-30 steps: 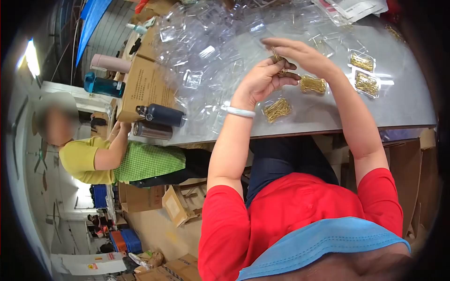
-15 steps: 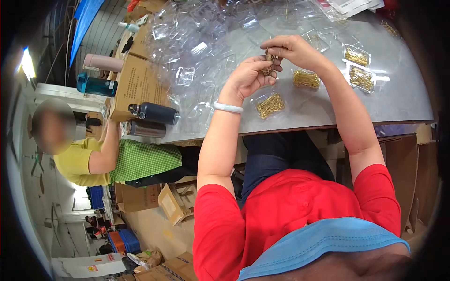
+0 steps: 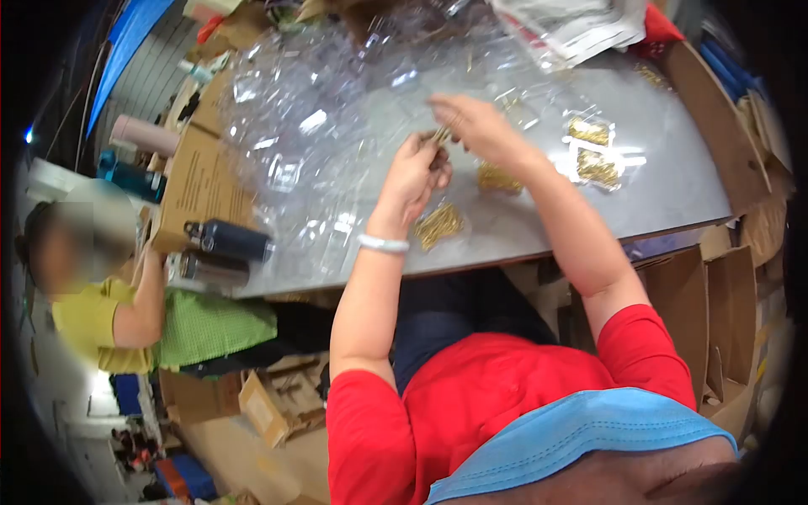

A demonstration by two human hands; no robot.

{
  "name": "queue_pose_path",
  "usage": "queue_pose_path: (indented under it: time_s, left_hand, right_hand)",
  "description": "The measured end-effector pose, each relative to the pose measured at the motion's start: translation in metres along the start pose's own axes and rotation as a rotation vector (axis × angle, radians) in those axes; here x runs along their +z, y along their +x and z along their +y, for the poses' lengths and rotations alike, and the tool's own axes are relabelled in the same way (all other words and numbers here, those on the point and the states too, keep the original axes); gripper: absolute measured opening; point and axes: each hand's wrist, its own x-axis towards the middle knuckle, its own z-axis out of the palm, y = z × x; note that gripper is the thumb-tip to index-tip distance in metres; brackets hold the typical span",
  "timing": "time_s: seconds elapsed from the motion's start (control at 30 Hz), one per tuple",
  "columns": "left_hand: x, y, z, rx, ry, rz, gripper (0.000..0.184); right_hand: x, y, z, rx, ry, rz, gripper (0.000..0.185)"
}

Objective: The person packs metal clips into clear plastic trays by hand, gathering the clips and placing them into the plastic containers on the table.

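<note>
My left hand (image 3: 414, 175), with a pale bangle at the wrist, is closed on small gold metal pieces (image 3: 440, 136) above the grey table (image 3: 539, 220). Over them, my right hand (image 3: 478, 124) touches the pieces at its fingertips, its fingers partly blurred. Just below my hands lies a gold bundle (image 3: 438, 225). Another bundle (image 3: 498, 178) sits beside my right wrist, partly hidden by the forearm. Two clear packs of gold pieces, an upper one (image 3: 588, 130) and a lower one (image 3: 598, 168), lie to the right of my right arm.
Clear plastic packaging (image 3: 295, 126) is heaped on the table's left side. A dark bottle (image 3: 229, 240) and a cardboard box (image 3: 202, 181) stand at the left edge, near a person in a yellow shirt (image 3: 93, 324). White packets (image 3: 581, 29) lie at the back.
The whole view has shifted, so the table things appear further left and a cardboard wall shows at right. My hands stay together at the gold pieces, with the right fingers now more extended.
</note>
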Motion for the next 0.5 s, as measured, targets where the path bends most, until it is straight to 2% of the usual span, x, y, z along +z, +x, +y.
queue_pose_path:
  time_s: [0.03, 0.07, 0.1, 0.17, 0.2, 0.23, 0.4, 0.5]
  left_hand:
    - [0.002, 0.000, 0.002, 0.002, 0.004, -0.021, 0.022]
    - [0.009, -0.003, 0.004, -0.002, -0.101, 0.000, 0.021]
    - [0.015, -0.007, 0.004, -0.013, -0.198, 0.007, 0.021]
    - [0.020, -0.004, -0.002, -0.018, -0.324, 0.003, 0.022]
    - [0.024, -0.004, -0.006, 0.015, -0.274, 0.025, 0.024]
    - [0.028, -0.003, -0.006, 0.054, -0.227, 0.062, 0.025]
    - [0.042, -0.005, -0.008, 0.242, -0.081, 0.264, 0.023]
    - [0.042, -0.009, -0.008, 0.302, -0.017, 0.317, 0.021]
  right_hand:
    - [0.000, 0.000, 0.001, -0.062, -0.065, -0.049, 0.031]
    - [0.006, 0.002, 0.019, -0.228, -0.128, 0.005, 0.026]
    - [0.007, 0.000, 0.017, -0.178, -0.197, 0.008, 0.022]
    - [0.007, -0.002, 0.017, -0.229, -0.349, 0.087, 0.018]
    - [0.007, -0.003, 0.018, -0.208, -0.457, 0.083, 0.018]
    - [0.007, -0.003, 0.017, -0.250, -0.441, 0.138, 0.020]
    - [0.006, -0.005, 0.003, -0.229, -0.314, 0.126, 0.032]
    - [0.009, -0.006, 0.007, -0.246, -0.346, 0.152, 0.029]
